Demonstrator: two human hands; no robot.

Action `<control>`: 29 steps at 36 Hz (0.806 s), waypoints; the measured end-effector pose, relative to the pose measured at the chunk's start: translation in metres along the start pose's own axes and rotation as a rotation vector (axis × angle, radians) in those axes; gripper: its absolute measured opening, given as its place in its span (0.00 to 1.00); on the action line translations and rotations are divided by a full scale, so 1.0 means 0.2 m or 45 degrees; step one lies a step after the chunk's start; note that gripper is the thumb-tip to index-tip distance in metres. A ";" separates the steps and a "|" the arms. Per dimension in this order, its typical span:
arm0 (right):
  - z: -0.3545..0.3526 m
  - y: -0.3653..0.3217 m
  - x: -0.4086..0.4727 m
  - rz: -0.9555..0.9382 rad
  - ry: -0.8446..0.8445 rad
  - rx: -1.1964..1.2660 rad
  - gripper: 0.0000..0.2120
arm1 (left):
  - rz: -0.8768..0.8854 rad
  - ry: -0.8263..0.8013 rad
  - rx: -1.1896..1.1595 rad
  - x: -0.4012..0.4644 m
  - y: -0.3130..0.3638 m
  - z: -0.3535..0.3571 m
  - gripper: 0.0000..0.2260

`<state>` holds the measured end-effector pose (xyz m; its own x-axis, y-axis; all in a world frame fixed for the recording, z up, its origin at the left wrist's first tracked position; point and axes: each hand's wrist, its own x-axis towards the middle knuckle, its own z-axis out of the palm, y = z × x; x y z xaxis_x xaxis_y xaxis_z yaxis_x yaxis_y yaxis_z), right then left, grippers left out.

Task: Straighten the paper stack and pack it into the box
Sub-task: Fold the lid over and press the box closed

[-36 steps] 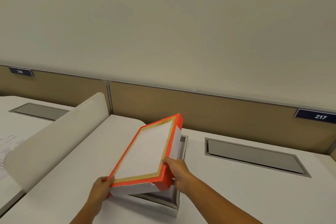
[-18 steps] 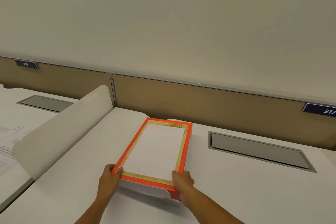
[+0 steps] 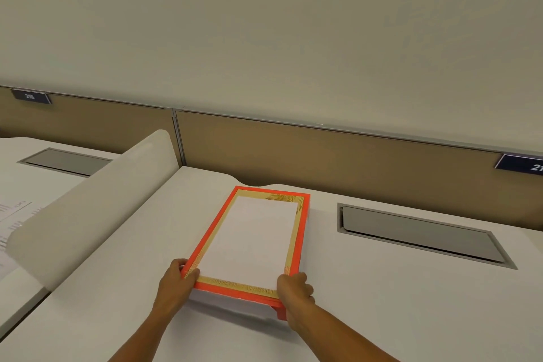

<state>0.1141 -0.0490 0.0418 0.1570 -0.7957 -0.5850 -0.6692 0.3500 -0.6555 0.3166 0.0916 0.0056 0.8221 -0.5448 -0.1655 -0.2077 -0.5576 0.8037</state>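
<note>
One wide white desk [image 3: 382, 297] across the lower half of the frame, backed by a tan partition [image 3: 323, 156], with a grey recessed hatch [image 3: 417, 235] at centre right and a curved white divider [image 3: 88, 209] at left. Flat at lower centre, the orange-rimmed box lid [image 3: 249, 244], white panel up, seated over a white base that hides any paper. Clasping its near corners, left hand [image 3: 173, 285] and right hand [image 3: 295, 292], fingers curled over the rim.

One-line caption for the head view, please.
Both hands, left hand and right hand, grip the near corners of the orange-rimmed box lid on the white desk.
</note>
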 end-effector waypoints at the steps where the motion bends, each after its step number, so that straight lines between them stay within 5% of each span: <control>1: 0.00 0.01 0.01 0.009 -0.005 0.021 0.21 | 0.005 -0.026 0.022 0.01 0.00 0.00 0.18; 12: -0.03 0.06 0.08 0.030 -0.062 -0.037 0.22 | 0.013 -0.238 0.192 0.14 -0.05 0.00 0.22; 15: -0.05 0.02 0.12 -0.250 0.055 -0.196 0.35 | 0.070 -0.150 0.408 0.21 -0.03 0.02 0.28; 19: -0.04 -0.09 0.20 -0.673 0.130 -0.556 0.37 | 0.312 -0.053 0.665 0.26 0.07 0.11 0.34; 24: 0.03 -0.13 0.33 -0.904 0.110 -1.045 0.37 | 0.566 -0.163 0.984 0.33 0.16 0.25 0.44; 29: 0.07 -0.10 0.43 -0.959 0.135 -1.173 0.38 | 0.602 -0.216 1.119 0.38 0.15 0.32 0.46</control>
<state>0.1507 -0.1165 -0.0019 0.7015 -0.7007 -0.1299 -0.7105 -0.6738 -0.2028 0.3397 -0.0066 -0.0199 0.4822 -0.8730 -0.0735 -0.8656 -0.4877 0.1134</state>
